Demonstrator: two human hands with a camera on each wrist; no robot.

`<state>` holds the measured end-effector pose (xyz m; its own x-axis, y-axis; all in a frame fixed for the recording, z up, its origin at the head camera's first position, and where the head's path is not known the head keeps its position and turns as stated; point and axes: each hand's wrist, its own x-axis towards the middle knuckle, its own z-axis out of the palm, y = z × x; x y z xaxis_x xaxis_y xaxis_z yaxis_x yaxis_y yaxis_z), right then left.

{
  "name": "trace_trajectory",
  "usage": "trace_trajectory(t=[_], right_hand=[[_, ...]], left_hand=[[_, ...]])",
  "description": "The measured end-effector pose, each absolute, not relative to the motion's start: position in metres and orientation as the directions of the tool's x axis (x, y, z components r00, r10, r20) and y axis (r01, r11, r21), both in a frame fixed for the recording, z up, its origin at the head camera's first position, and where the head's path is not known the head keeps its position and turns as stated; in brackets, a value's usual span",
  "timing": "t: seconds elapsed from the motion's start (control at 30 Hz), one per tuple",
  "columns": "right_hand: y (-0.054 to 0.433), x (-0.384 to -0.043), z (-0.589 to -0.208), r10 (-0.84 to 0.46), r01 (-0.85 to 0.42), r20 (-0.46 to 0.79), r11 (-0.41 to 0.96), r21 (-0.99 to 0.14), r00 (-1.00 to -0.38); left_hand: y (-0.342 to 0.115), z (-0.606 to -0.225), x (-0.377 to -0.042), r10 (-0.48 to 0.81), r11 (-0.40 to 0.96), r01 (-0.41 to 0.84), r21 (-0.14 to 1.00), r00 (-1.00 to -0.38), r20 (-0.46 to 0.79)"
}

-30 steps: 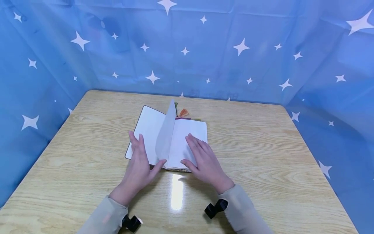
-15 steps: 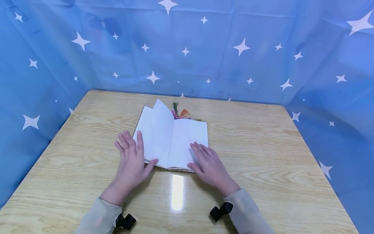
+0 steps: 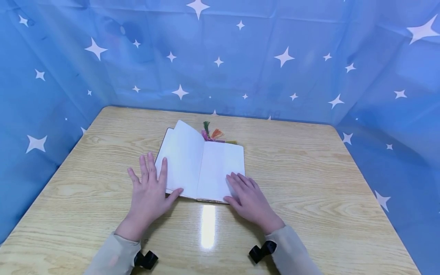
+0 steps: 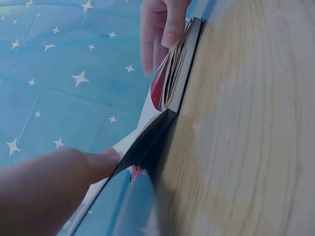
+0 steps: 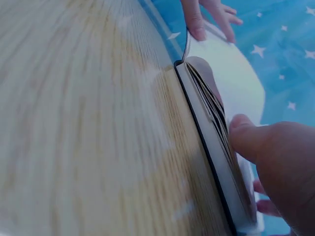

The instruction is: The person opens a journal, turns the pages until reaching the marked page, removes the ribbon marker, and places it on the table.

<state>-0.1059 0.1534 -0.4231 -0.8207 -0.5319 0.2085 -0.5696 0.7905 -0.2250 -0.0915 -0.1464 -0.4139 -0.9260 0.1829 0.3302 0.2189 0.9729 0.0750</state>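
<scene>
An open notebook (image 3: 214,164) with blank white pages lies in the middle of the table, its dark cover showing at the rim. My left hand (image 3: 148,194) is spread over the left side, with thumb and index finger on the lower left page. The left wrist view has the left thumb (image 4: 101,164) on the page edge, that cover tilted up off the table. Relaxed fingers of my right hand (image 3: 252,202) rest on the lower right page. In the right wrist view, its thumb (image 5: 246,137) touches the edge of the page stack. Thicker inserts show between the pages.
Green (image 3: 206,127) and orange tassels (image 3: 217,133) stick out past the notebook's top edge. Under it is a wooden table (image 3: 309,172) with a bright light reflection at the front. A blue curtain (image 3: 240,68) with white stars hangs behind and along both sides.
The page that stood upright has gone over to the left and lies on the left side. My left hand has moved left and spread wider; my right hand has shifted slightly right and toward me.
</scene>
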Motion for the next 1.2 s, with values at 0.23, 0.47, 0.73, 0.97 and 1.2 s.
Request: trace_trajectory(t=[0.23,0.47,0.73,0.97,1.2], right_hand=[[0.162,-0.106,-0.426,-0.532,-0.564,0.192,0.798,-0.211,-0.824],[0.168,-0.107,-0.424,-0.532,-0.553,0.152,0.794,-0.254,-0.833],[0.172,-0.109,-0.423,-0.543,-0.561,0.145,0.783,-0.268,-0.827],[0.171,-0.111,-0.419,-0.53,-0.535,0.108,0.787,-0.305,-0.841],[0.169,-0.111,-0.418,-0.517,-0.523,0.107,0.795,-0.309,-0.849]], left_hand=[[-0.149,-0.42,-0.093,0.266,0.943,0.308,0.127,-0.926,0.269],[-0.149,-0.425,-0.094,0.313,0.91,0.343,0.232,-0.937,0.159],[-0.148,-0.43,-0.092,0.295,0.898,0.307,0.315,-0.951,0.087],[-0.149,-0.433,-0.09,0.298,0.894,0.286,0.346,-0.954,0.02],[-0.147,-0.432,-0.09,0.3,0.897,0.288,0.335,-0.954,0.018]])
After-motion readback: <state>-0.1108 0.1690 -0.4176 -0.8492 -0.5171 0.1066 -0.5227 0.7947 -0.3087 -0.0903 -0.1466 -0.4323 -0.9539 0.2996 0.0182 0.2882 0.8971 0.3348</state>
